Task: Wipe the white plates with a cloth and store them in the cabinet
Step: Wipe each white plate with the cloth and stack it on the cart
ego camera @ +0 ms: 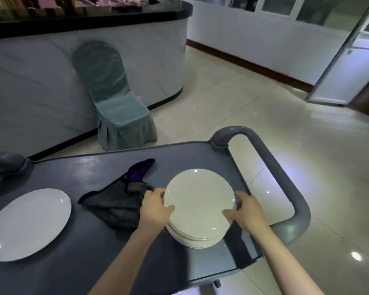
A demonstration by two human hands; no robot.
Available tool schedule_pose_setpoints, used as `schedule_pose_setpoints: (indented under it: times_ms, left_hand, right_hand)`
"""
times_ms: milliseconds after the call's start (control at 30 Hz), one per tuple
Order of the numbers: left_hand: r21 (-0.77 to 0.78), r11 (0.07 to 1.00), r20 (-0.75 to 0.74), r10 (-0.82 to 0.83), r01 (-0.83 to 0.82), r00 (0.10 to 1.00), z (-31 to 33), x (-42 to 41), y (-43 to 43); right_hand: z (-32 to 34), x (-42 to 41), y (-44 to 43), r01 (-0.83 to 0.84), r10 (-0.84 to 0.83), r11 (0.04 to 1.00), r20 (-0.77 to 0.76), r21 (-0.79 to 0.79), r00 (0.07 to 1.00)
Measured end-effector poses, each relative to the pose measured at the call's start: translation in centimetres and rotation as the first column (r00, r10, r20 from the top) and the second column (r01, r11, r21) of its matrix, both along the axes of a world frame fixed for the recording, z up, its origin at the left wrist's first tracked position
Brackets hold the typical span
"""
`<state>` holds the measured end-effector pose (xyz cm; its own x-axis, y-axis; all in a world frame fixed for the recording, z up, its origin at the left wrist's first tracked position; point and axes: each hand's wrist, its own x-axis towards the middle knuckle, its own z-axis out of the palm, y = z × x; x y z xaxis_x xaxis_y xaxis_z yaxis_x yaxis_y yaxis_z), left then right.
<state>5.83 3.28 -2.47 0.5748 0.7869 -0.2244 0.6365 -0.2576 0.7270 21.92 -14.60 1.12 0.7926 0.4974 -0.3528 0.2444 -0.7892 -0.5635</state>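
Here, both hands closed on the stack of white plates in the lower centre of the frame. The left hand gripped the stack's left edge, thumb laid over the top plate's rim and fingers curled down the side. The right hand mirrored it on the right edge, thumb on the rim, fingers wrapped round the outer side. Each grip was partly closed, shaped to the curve of the plates rather than clenched. The stack's lower edges showed as thin, even layers, and I cannot tell whether it was resting on the surface or lifted just clear.

The plates were round, smooth and glossy, catching small bright spots of light. They sat over the dark grey cart top, a flat, slightly shiny bench with a raised lip and a rounded grey handle looping off at centre right. Just left of the stack, touching the left hand's knuckles, lay a dark cloth, crumpled and folded, with a purple corner pointing up the frame. At lower left, well apart from the stack, one single white plate lay flat. Beyond the cart, at centre left, stood a chair draped in a soft grey-green cover with a pleated skirt, on a pale, polished tiled floor.
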Motion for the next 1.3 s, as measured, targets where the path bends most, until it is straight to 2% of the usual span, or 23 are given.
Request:
schedule_pose_setpoints:
  times_ms: [333,433,567,700,867,933,1000,1067,1100,1133,1200,1233,1300]
  left_hand:
    - [-0.291,0.947,0.175,0.191,-0.134,0.966,0.0,-1.4,1.1]
    - [-0.369,0.921,0.261,0.231,-0.124,0.937,0.0,-2.1,2.4]
    - [-0.488,0.868,0.338,0.286,-0.093,0.896,0.3,-3.6,4.9]
    - [-0.536,0.841,0.39,0.324,-0.074,0.862,0.4,-5.6,7.5]
    - [-0.594,0.803,0.492,0.329,0.035,0.806,0.1,-9.3,11.9]
    - [-0.507,0.861,0.49,0.252,0.038,0.835,-0.7,-10.9,14.1]
    - [-0.277,0.961,0.373,0.126,-0.019,0.919,-1.9,-12.6,16.4]
    - [-0.036,0.999,0.163,0.025,-0.019,0.986,-3.3,-13.9,18.6]
    - [0.066,0.997,0.047,-0.035,0.032,0.998,-4.1,-14.4,19.6]
    - [0.148,0.982,-0.082,-0.103,0.115,0.991,-4.9,-14.7,20.6]
    - [0.233,0.928,-0.341,-0.202,0.291,0.918,-6.2,-14.9,22.4]
    - [0.248,0.903,-0.422,-0.225,0.351,0.878,-6.7,-14.8,23.0]
    - [0.262,0.868,-0.493,-0.255,0.422,0.831,-7.3,-14.4,24.0]
  right_hand:
    - [-0.5,-0.4,0.4,0.084,-0.074,0.98,-0.061,0.179,0.995]
    - [-0.4,-1.1,1.4,0.136,-0.101,0.95,-0.136,0.28,0.986]
    - [-0.7,-2.8,3.3,0.24,-0.121,0.868,-0.283,0.435,0.951]
    - [-1.1,-5.7,7.1,0.423,-0.105,0.724,-0.519,0.545,0.848]
    - [-2.3,-8.6,12.5,0.541,-0.222,0.589,-0.523,0.601,0.823]
    - [-2.4,-9.2,14.4,0.536,-0.248,0.579,-0.493,0.614,0.834]
    - [-2.7,-9.6,15.9,0.523,-0.261,0.595,-0.469,0.611,0.844]
    - [-3.1,-9.7,16.8,0.525,-0.277,0.621,-0.463,0.582,0.842]
    - [-3.3,-9.8,17.1,0.53,-0.288,0.637,-0.464,0.56,0.838]
    - [-3.5,-9.8,17.4,0.537,-0.303,0.651,-0.465,0.536,0.831]
    - [-4.0,-10.0,17.9,0.55,-0.34,0.68,-0.457,0.485,0.822]
    - [-4.2,-10.1,18.1,0.558,-0.36,0.687,-0.45,0.465,0.818]
    - [-4.5,-10.4,18.5,0.581,-0.388,0.681,-0.452,0.447,0.803]
